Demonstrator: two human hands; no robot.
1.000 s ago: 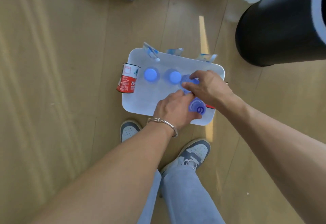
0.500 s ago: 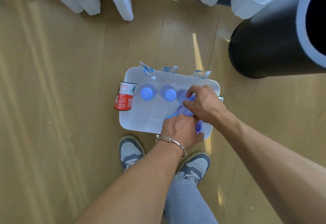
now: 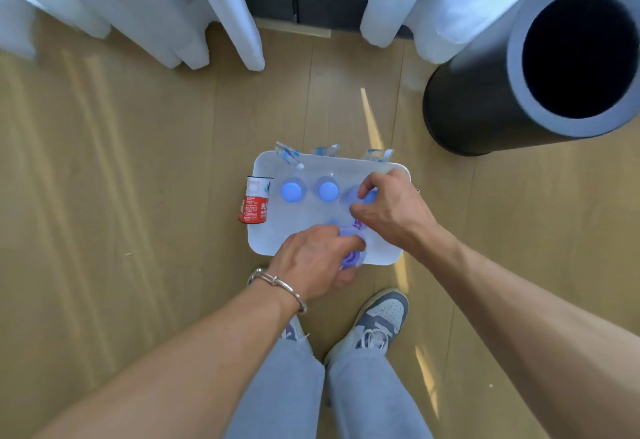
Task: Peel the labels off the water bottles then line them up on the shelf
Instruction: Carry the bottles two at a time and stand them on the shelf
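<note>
A white tray-like shelf (image 3: 273, 241) stands on the wooden floor below me. Two clear water bottles with blue caps (image 3: 291, 191) (image 3: 328, 190) stand upright on it, and a third bottle (image 3: 349, 196) is partly hidden under my right hand. My left hand (image 3: 311, 260) grips a tilted bottle (image 3: 351, 258) near its blue cap, over the shelf's near edge. My right hand (image 3: 391, 212) pinches that bottle's body or label further up; which of the two I cannot tell. Peeled blue-and-white labels (image 3: 289, 154) lie along the shelf's far rim.
A peeled red-and-white label (image 3: 254, 205) hangs at the shelf's left edge. A tall black cylindrical bin (image 3: 512, 92) stands at the right. White curtains (image 3: 214, 13) hang at the back. My two shoes (image 3: 377, 321) are just in front of the shelf.
The camera has risen and tilted back, so the shelf looks smaller and further away. Both hands stay on the same tilted bottle, the left hand now nearer the shelf's front edge.
</note>
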